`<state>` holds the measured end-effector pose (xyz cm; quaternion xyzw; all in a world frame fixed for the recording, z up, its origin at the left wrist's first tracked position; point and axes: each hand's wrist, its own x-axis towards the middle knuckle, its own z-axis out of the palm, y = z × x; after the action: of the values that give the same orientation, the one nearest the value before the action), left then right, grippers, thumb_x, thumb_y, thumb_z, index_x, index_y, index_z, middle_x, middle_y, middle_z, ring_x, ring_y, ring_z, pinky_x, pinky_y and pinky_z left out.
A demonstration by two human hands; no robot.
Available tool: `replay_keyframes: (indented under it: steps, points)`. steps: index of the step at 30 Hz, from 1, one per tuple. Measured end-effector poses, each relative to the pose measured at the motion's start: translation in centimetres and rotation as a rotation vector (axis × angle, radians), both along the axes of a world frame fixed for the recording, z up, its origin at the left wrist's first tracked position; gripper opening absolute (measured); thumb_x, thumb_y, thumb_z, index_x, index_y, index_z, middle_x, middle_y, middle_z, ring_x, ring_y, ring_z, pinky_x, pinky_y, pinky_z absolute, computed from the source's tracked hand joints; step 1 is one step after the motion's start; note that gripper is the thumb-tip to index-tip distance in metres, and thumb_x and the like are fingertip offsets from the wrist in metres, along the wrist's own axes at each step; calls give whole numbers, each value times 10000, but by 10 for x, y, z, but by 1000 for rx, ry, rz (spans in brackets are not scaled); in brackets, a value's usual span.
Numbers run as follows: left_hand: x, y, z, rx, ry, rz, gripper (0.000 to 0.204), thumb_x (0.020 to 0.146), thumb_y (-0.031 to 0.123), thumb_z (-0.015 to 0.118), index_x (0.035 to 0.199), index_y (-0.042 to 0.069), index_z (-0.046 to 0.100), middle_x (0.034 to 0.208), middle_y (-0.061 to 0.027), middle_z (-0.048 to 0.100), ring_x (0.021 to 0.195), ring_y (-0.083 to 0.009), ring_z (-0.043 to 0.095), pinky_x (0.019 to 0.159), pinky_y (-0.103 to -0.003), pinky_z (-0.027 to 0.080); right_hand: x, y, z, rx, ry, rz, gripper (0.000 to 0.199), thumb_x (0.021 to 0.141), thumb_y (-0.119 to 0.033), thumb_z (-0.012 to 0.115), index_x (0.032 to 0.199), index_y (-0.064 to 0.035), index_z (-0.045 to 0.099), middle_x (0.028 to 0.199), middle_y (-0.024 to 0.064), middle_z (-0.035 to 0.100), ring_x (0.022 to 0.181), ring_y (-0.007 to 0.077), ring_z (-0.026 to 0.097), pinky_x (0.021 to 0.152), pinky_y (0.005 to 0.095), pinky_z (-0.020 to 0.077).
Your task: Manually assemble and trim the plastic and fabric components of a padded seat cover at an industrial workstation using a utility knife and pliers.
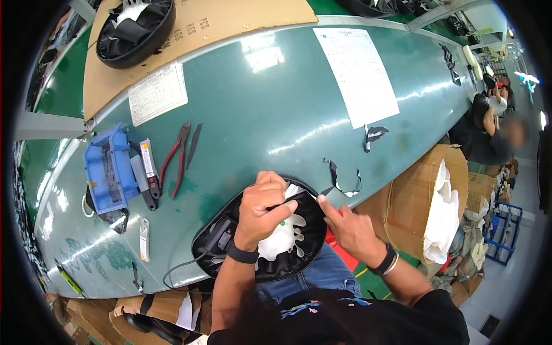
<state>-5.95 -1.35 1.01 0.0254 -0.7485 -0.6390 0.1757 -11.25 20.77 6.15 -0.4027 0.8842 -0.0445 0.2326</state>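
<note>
A black, rounded padded piece (313,230) rests against the bench edge and my lap, its open side up. Inside it shows a white lobed insert (276,244), and a black box with a cable (220,237) lies at its left. My left hand (261,210) is closed in a pinch at the far rim, gripping the black cover edge. At the right rim my right hand (348,227) is closed round a red-handled tool (338,213); its working end is too small to make out.
Left on the green bench (241,115) are a blue bin (109,172), red-handled pliers (175,155), cutter knives (146,172) and a green pen-like tool (69,280). Black scraps (345,181) and a paper sheet (359,77) lie to the right. A cardboard box (411,201) stands right; a person (489,135) sits beyond.
</note>
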Motion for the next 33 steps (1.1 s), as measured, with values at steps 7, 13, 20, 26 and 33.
replay_keyframes:
  steps: [7, 13, 20, 26, 33]
  points:
    - [2, 8, 10, 273, -97, 49, 124, 720, -4, 600, 643, 31, 510, 822, -74, 520, 725, -219, 579, 636, -322, 436, 3, 0, 5, -55, 8, -107, 524, 904, -166, 572, 1405, -162, 420, 698, 151, 521, 504, 322, 542, 436, 428, 401]
    - [11, 32, 5, -660, -478, 239, 196, 776, 135, 675, 929, 61, 577, 864, -77, 592, 809, -255, 549, 715, -376, 397, -1, -11, 6, -30, 35, -54, 519, 895, -175, 580, 1393, -170, 435, 672, 125, 521, 471, 317, 529, 422, 413, 400]
    - [17, 18, -16, -256, -303, 126, 190, 700, 162, 712, 656, 57, 560, 647, -55, 507, 698, -225, 488, 741, -354, 305, -24, 0, 7, -247, -32, 10, 547, 880, -189, 606, 1399, -188, 434, 689, 94, 524, 509, 289, 543, 429, 392, 409]
    - [13, 23, -12, -339, -280, 91, 186, 715, 161, 685, 607, 63, 570, 594, -60, 498, 683, -204, 483, 741, -360, 272, -38, -20, 4, -36, -14, 192, 574, 903, -189, 576, 1438, -228, 370, 684, 119, 527, 497, 295, 545, 433, 395, 433]
    - [13, -15, 4, 960, -406, 73, 121, 668, 74, 620, 577, 50, 544, 613, -39, 545, 599, -180, 509, 546, -319, 360, 17, 5, 3, 43, 0, -52, 570, 919, -218, 556, 1448, -190, 348, 719, 171, 544, 517, 339, 561, 446, 441, 447]
